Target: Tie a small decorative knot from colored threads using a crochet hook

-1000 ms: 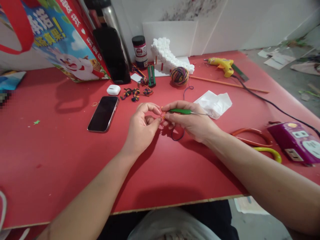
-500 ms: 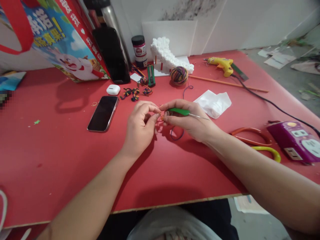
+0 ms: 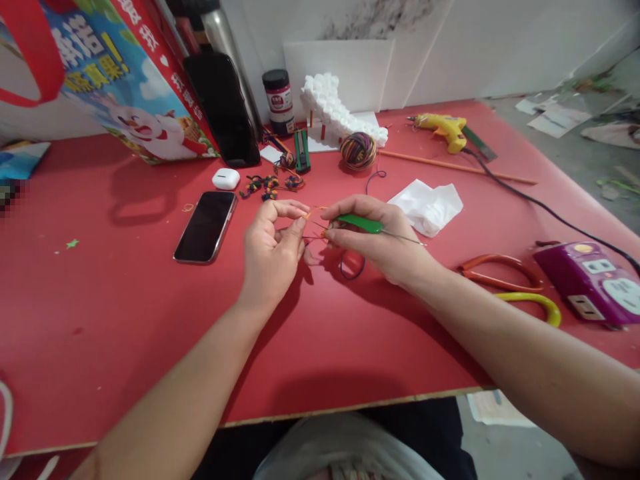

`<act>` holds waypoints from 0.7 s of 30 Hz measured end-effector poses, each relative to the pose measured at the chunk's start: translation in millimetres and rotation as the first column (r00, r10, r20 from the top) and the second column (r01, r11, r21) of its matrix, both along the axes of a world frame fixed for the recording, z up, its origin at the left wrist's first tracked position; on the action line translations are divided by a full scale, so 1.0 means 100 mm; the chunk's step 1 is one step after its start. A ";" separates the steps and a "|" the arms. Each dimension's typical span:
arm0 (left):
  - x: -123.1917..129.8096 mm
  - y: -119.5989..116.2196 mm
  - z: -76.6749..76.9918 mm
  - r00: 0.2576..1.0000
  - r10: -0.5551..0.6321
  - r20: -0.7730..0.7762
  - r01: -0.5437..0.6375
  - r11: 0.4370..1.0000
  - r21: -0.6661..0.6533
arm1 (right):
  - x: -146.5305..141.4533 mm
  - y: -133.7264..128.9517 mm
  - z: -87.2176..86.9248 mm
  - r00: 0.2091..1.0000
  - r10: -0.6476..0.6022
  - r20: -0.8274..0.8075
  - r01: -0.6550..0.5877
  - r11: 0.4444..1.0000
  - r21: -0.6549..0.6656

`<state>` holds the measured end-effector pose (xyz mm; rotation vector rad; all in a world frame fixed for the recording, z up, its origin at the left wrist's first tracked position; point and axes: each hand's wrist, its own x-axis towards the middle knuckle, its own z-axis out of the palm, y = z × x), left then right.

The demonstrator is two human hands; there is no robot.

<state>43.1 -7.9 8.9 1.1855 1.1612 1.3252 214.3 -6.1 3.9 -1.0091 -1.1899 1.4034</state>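
Observation:
Thumb and fingertips of my left hand (image 3: 273,250) are pinched on thin orange yarn (image 3: 316,209) that runs across to the other hand. My right hand (image 3: 387,233) has a green-handled crochet hook (image 3: 361,223) tucked in it, its metal shaft pointing back over the hand towards the wrist. Its thumb and forefinger also pinch a tiny orange piece of yarn work (image 3: 323,234), mostly covered by the fingers. A dark strand (image 3: 353,277) loops on the table below the right hand. Behind the hands lies a multicoloured yarn ball (image 3: 358,152) with a loose strand.
Around the red table (image 3: 320,347) are a phone (image 3: 205,227), an earbud case (image 3: 226,178), small knotted yarn pieces (image 3: 265,185), a crumpled tissue (image 3: 427,205), a yellow glue gun (image 3: 443,128), red-handled pliers (image 3: 500,267) and a purple power socket (image 3: 590,280). A gift bag (image 3: 145,87) stands back left.
My left hand has moved a little left, away from the right hand, and strands now stretch across the gap. The right hand has barely moved, still with the crochet hook.

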 end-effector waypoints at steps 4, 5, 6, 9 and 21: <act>0.01 -0.03 0.03 1.000 -0.017 -0.020 0.017 1.000 0.025 | -0.01 0.00 0.03 0.993 0.022 -0.116 -0.034 0.994 -0.100; 0.01 -0.04 0.03 0.999 -0.033 -0.030 0.033 0.999 0.023 | -0.01 0.00 0.04 0.989 0.043 -0.143 -0.064 0.988 -0.143; 0.01 -0.04 0.03 0.997 -0.054 -0.049 0.055 0.998 0.018 | -0.01 -0.01 0.05 0.984 0.068 -0.165 -0.100 0.976 -0.193; -0.03 -0.02 -0.01 0.963 -0.079 -0.259 0.103 0.991 0.081 | -0.01 -0.03 0.11 0.976 0.105 -0.188 -0.165 0.927 -0.336; -0.16 0.03 -0.10 0.507 0.137 -0.851 0.340 0.875 0.344 | -0.04 -0.10 0.15 0.999 0.051 -0.001 -0.048 0.948 -0.315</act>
